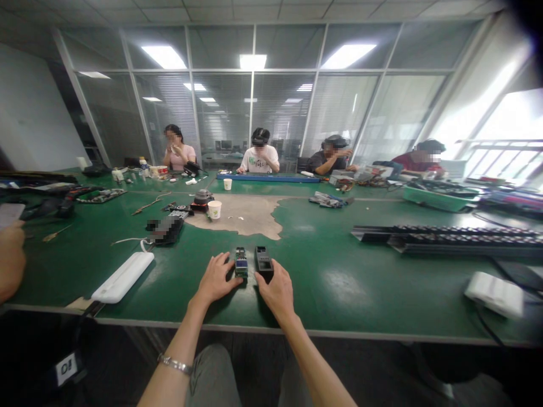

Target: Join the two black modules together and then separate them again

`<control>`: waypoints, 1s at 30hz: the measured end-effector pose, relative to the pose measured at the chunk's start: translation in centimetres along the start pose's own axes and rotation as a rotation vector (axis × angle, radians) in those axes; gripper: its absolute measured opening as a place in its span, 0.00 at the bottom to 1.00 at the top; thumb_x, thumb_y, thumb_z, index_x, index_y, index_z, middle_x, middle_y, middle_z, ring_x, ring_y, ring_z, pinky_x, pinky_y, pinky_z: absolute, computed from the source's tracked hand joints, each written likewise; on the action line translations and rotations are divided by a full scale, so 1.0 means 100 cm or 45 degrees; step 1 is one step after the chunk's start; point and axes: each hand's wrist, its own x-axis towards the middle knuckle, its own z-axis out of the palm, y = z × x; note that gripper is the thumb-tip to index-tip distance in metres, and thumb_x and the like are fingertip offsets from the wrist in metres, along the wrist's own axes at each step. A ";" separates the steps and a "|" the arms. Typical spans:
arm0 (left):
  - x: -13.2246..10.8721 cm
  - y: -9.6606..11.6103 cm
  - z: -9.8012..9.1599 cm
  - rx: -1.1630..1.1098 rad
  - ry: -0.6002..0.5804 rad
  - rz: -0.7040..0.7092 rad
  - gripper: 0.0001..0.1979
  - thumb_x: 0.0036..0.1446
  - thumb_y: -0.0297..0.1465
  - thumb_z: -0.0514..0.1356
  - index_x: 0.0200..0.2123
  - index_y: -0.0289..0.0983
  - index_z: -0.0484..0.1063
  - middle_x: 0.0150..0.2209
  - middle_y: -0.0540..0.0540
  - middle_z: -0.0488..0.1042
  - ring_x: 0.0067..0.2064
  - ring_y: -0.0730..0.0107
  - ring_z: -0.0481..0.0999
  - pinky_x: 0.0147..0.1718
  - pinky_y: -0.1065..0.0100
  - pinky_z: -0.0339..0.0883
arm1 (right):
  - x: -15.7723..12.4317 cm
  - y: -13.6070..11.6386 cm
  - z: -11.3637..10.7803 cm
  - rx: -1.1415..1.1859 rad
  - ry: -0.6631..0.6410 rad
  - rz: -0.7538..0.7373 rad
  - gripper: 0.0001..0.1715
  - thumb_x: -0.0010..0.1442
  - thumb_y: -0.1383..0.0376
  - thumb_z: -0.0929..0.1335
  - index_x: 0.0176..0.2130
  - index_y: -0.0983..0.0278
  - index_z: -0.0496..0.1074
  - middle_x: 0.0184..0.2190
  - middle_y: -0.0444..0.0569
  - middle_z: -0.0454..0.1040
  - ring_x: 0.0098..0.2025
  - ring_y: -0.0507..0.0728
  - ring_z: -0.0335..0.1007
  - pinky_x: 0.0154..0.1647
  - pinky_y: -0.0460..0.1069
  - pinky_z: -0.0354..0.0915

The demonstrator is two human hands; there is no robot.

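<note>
Two small parts lie side by side on the green table (339, 282) just ahead of me. My left hand (217, 278) rests with fingers spread, touching a small green circuit board module (241, 263). Beside it, my right hand (276, 289) has its fingers curled against the near end of a small black housing (263, 260). Whether that hand grips the housing is hidden by its back. A silver bracelet (173, 363) sits on my left wrist.
A white power strip (123, 276) lies to the left, and a white device (494, 294) to the right. Black keyboard rails (445, 237) lie at right. Paper cups (214, 209), tools and parts sit further off. Several people sit along the far side. Another person's hand (11, 260) is at the left edge.
</note>
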 end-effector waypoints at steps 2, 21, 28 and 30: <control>0.000 0.000 0.000 0.004 -0.004 -0.001 0.32 0.55 0.52 0.61 0.59 0.43 0.66 0.65 0.37 0.58 0.66 0.45 0.54 0.63 0.42 0.45 | -0.001 0.001 0.002 -0.016 0.018 0.013 0.37 0.56 0.54 0.67 0.58 0.72 0.62 0.53 0.63 0.70 0.56 0.64 0.64 0.57 0.57 0.58; 0.002 -0.008 0.009 -0.008 0.050 -0.002 0.40 0.49 0.55 0.63 0.60 0.38 0.63 0.64 0.35 0.58 0.66 0.46 0.56 0.63 0.45 0.46 | 0.013 -0.040 -0.022 0.177 0.017 0.037 0.23 0.61 0.55 0.64 0.52 0.63 0.68 0.45 0.52 0.75 0.48 0.58 0.69 0.50 0.50 0.60; 0.002 -0.012 0.016 -0.100 0.114 -0.045 0.53 0.46 0.52 0.66 0.66 0.32 0.48 0.65 0.29 0.54 0.66 0.45 0.54 0.64 0.45 0.45 | 0.018 -0.074 -0.012 0.138 -0.096 0.085 0.20 0.60 0.53 0.65 0.45 0.62 0.71 0.39 0.51 0.76 0.43 0.58 0.71 0.43 0.48 0.61; 0.002 -0.012 0.016 -0.141 0.118 -0.047 0.56 0.46 0.50 0.66 0.67 0.31 0.41 0.66 0.28 0.51 0.67 0.45 0.53 0.64 0.44 0.45 | 0.017 -0.078 -0.006 0.077 -0.089 0.099 0.21 0.59 0.52 0.65 0.46 0.63 0.71 0.39 0.52 0.76 0.42 0.59 0.71 0.42 0.48 0.61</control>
